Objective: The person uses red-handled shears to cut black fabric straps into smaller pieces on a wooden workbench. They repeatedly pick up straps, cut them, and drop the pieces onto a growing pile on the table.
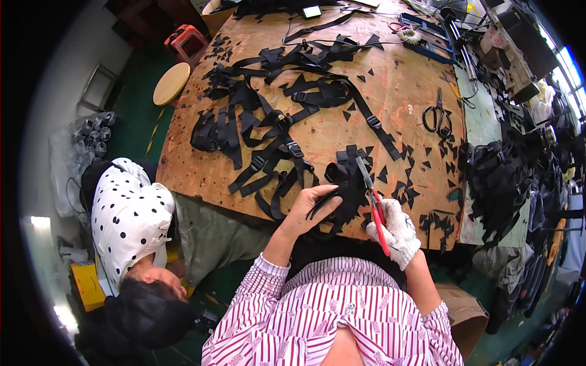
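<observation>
My bare left hand (307, 208) is closed at the table's near edge around the ends of some black webbing straps (350, 183). Their bundle spreads out to its right on the wood. In a white work glove, my right hand (397, 230) grips red-handled pliers (378, 215). The long grey jaws point away from me and lie beside the strap bundle; I cannot tell whether they touch it. Just beyond my left hand, more black straps with plastic buckles (295, 149) lie tangled on the wooden table (421, 73).
Black scissors (437, 116) lie at the right. Small black triangular offcuts (406, 194) are scattered nearby. Dark straps are heaped (497, 189) on the right-hand bench. A blue frame (427, 39) sits at the back. A person in a dotted top (131, 210) bends down at the left, near a round stool (171, 83).
</observation>
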`<action>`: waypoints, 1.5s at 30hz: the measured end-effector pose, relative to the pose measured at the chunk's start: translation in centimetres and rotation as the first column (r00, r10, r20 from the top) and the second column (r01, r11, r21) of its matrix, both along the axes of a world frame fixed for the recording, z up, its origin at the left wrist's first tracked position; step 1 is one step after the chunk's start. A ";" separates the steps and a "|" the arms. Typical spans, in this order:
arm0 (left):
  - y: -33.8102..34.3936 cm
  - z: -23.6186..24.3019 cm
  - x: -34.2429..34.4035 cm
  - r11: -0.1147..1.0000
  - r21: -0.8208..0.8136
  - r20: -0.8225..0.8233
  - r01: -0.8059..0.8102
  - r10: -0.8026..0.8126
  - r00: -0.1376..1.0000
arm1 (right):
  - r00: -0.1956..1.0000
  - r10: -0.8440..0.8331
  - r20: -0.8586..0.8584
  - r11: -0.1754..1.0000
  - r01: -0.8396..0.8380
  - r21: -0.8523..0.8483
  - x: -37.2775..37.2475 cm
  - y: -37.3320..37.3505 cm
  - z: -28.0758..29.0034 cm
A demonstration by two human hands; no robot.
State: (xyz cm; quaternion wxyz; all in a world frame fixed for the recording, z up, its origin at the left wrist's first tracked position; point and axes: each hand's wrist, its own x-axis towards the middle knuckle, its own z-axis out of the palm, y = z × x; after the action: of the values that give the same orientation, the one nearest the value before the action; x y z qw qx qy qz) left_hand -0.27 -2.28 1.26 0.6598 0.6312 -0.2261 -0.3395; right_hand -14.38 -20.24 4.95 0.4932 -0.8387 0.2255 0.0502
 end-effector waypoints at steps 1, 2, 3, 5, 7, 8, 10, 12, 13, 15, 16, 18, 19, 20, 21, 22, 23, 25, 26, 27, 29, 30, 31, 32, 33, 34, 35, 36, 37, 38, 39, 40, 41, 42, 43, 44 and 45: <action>0.0 -0.3 -0.1 0.999 0.033 0.033 0.025 -0.026 0.999 | 1.000 0.030 -0.010 0.999 -0.030 -0.037 0.1 -0.1 0.0; 0.0 -0.2 -0.1 1.000 0.013 0.007 0.018 -0.018 1.000 | 1.000 0.010 -0.016 1.000 -0.010 0.006 0.0 -0.1 -0.3; 0.0 0.1 -0.2 1.000 -0.007 -0.020 0.009 -0.010 1.000 | 1.000 -0.009 -0.023 0.999 0.010 0.048 -0.1 -0.1 -0.7; 0.0 0.1 -0.1 1.000 -0.026 -0.048 0.008 -0.009 0.999 | 0.994 -0.083 -0.072 0.979 0.095 0.179 -0.1 0.1 -0.9; 0.3 -0.2 0.1 0.999 -0.026 -0.052 0.021 -0.022 0.998 | 0.969 -0.180 -0.167 0.912 0.228 0.341 0.2 0.4 -0.4; 0.3 -0.3 0.0 0.999 -0.044 -0.069 0.006 -0.009 0.998 | 0.959 -0.242 -0.148 0.884 0.281 0.374 0.3 0.4 -0.3; 0.3 -0.5 -0.2 0.997 -0.074 -0.107 -0.025 0.017 0.994 | 0.923 -0.365 -0.120 0.812 0.379 0.443 0.7 0.5 -0.2; 0.5 -0.6 -0.2 0.992 -0.094 -0.193 -0.081 0.061 0.979 | 0.922 -0.378 -0.086 0.823 0.377 0.426 0.7 0.0 -0.7; 0.5 -0.7 -0.2 0.988 -0.106 -0.235 -0.111 0.084 0.968 | 0.922 -0.381 -0.071 0.823 0.373 0.429 0.8 -0.1 -0.7; 0.6 -0.7 0.0 0.986 -0.117 -0.278 -0.120 0.083 0.957 | 0.921 -0.386 -0.060 0.803 0.367 0.469 1.1 -0.2 -0.8; 0.7 -0.6 0.0 0.985 -0.122 -0.298 -0.124 0.083 0.951 | 0.919 -0.388 -0.062 0.782 0.364 0.506 1.4 -0.2 -0.7; 0.5 -0.2 -0.1 0.981 -0.140 -0.313 -0.131 0.082 0.946 | 0.920 -0.389 -0.044 0.753 0.345 0.560 1.9 -0.2 -0.6; 0.3 0.0 -0.2 0.979 -0.153 -0.334 -0.137 0.079 0.939 | 0.921 -0.389 -0.023 0.746 0.330 0.578 2.3 -0.1 -0.6; 0.2 0.1 -0.3 0.976 -0.166 -0.355 -0.142 0.076 0.932 | 0.921 -0.389 -0.002 0.739 0.314 0.596 2.6 0.0 -0.5; 0.2 -0.2 -0.4 0.977 -0.167 -0.364 -0.133 0.064 0.929 | 0.929 -0.369 0.015 0.732 0.281 0.621 2.9 0.1 -0.2; 0.2 -0.6 -0.5 0.978 -0.171 -0.376 -0.123 0.051 0.925 | 0.931 -0.364 0.026 0.752 0.278 0.597 3.1 0.3 -0.2; 0.1 -0.7 -0.6 0.978 -0.174 -0.387 -0.114 0.038 0.921 | 0.932 -0.359 0.036 0.772 0.275 0.573 3.3 0.5 -0.4; 0.1 0.4 -0.6 0.983 -0.163 -0.373 -0.086 0.019 0.928 | 0.927 -0.373 0.044 0.767 0.281 0.577 3.6 0.7 -0.3; 0.0 0.9 -0.6 0.985 -0.158 -0.366 -0.073 0.010 0.931 | 0.924 -0.380 0.042 0.763 0.288 0.578 3.7 0.7 -0.4; 0.0 0.5 -0.7 0.981 -0.177 -0.381 -0.082 0.009 0.925 | 0.921 -0.388 0.040 0.760 0.295 0.579 3.7 0.6 -0.6; 0.1 -0.4 -0.9 0.970 -0.218 -0.408 -0.107 0.009 0.913 | 0.922 -0.383 0.048 0.762 0.287 0.581 3.7 0.6 -0.8; 0.2 -0.4 -0.9 0.975 -0.208 -0.379 -0.083 -0.001 0.925 | 0.926 -0.375 0.055 0.765 0.275 0.583 3.6 0.6 -0.8; 0.1 -0.3 -0.8 0.978 -0.198 -0.351 -0.058 -0.015 0.936 | 0.928 -0.367 0.062 0.768 0.265 0.583 3.5 0.6 -0.9; 0.0 -0.3 -0.7 0.982 -0.187 -0.323 -0.033 -0.029 0.946 | 0.927 -0.365 0.079 0.770 0.254 0.585 3.5 0.6 -0.9; 0.1 -0.5 -0.6 0.983 -0.181 -0.322 -0.032 -0.029 0.946 | 0.927 -0.364 0.096 0.773 0.243 0.586 3.5 0.6 -0.9; 0.2 -0.9 -0.5 0.984 -0.174 -0.320 -0.030 -0.028 0.947 | 0.925 -0.362 0.114 0.775 0.230 0.589 3.5 0.7 -0.9; 0.3 -1.4 -0.4 0.986 -0.167 -0.317 -0.028 -0.027 0.948 | 0.927 -0.352 0.131 0.789 0.218 0.574 3.4 0.7 -0.9; 0.3 -2.0 -0.7 0.986 -0.157 -0.307 -0.061 0.010 0.952 | 0.928 -0.342 0.148 0.803 0.207 0.559 3.4 0.7 -1.0; 0.2 -2.3 -1.1 0.985 -0.147 -0.294 -0.092 0.046 0.955 | 0.929 -0.332 0.166 0.816 0.195 0.544 3.4 0.7 -1.0; 0.2 -2.5 -1.3 0.983 -0.137 -0.281 -0.124 0.082 0.956 | 0.928 -0.333 0.165 0.821 0.199 0.535 3.5 0.7 -1.1; 0.4 -2.4 -1.2 0.985 -0.156 -0.257 -0.075 0.033 0.966 | 0.928 -0.334 0.164 0.826 0.204 0.526 3.7 0.8 -1.2; 0.4 -1.5 -0.8 0.984 -0.175 -0.231 -0.024 -0.018 0.973 | 0.927 -0.336 0.164 0.831 0.210 0.515 3.7 0.8 -1.4; 0.4 -1.1 -0.6 0.981 -0.192 -0.205 0.028 -0.068 0.976 | 0.918 -0.354 0.180 0.829 0.219 0.515 3.8 0.8 -1.8; 0.5 -1.7 -0.8 0.983 -0.181 -0.191 -0.008 -0.027 0.981 | 0.907 -0.372 0.196 0.826 0.227 0.516 3.8 0.8 -2.3; 0.8 -2.3 -1.3 0.985 -0.168 -0.176 -0.048 0.018 0.984 | 0.897 -0.387 0.213 0.823 0.232 0.518 4.1 0.9 -2.2; 1.0 -2.7 -1.7 0.984 -0.156 -0.160 -0.088 0.063 0.985 | 0.895 -0.411 0.173 0.798 0.261 0.543 4.1 0.9 -1.8; 1.3 -3.0 -2.1 0.986 -0.149 -0.108 -0.076 0.061 0.992 | 0.892 -0.433 0.132 0.771 0.291 0.567 4.0 0.9 -0.9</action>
State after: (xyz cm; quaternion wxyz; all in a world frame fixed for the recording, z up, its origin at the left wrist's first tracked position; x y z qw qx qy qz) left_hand -2.40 -1.00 -1.69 0.7283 0.5677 -0.1952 -0.3304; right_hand -10.40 -19.38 4.10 0.7309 -0.6078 0.2958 -0.0941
